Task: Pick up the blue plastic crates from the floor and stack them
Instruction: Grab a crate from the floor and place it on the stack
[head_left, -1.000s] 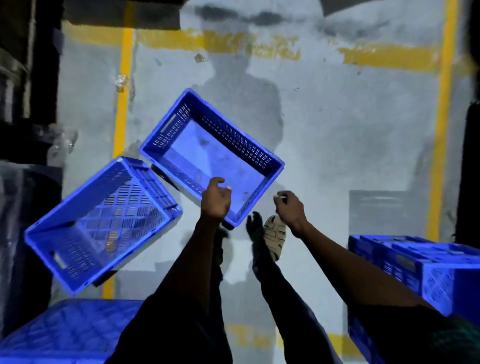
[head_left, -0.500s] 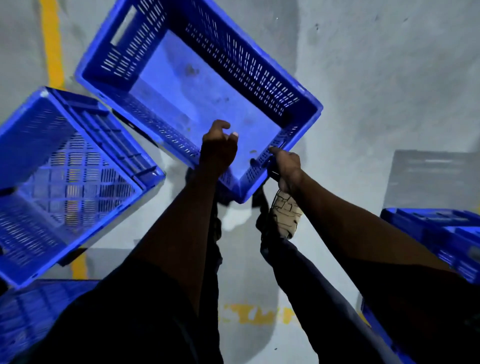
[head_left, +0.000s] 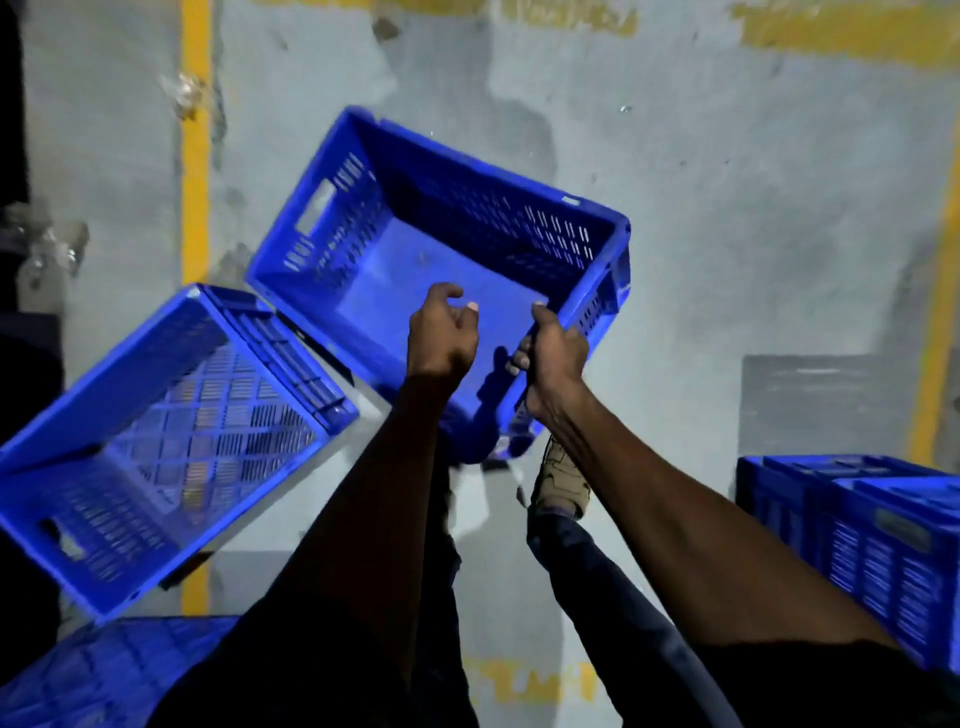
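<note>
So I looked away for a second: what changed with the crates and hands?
The right hand, empty a second ago, now grips the near rim of the open crate. The left hand has let go and hovers over it, fingers curled. The tipped crate still lies on its side.

tilted crate (head_left: 447, 260) centre, second crate (head_left: 156, 441) left, crate stack (head_left: 872, 545) right

The right hand (head_left: 553, 358) grips the near rim of a tilted blue crate (head_left: 447, 260); the left hand (head_left: 441, 332) hovers over it, fingers (head_left: 460, 312) loosely curled. A second crate (head_left: 156, 441) lies on its side on the floor (head_left: 727, 208), just left.
</note>
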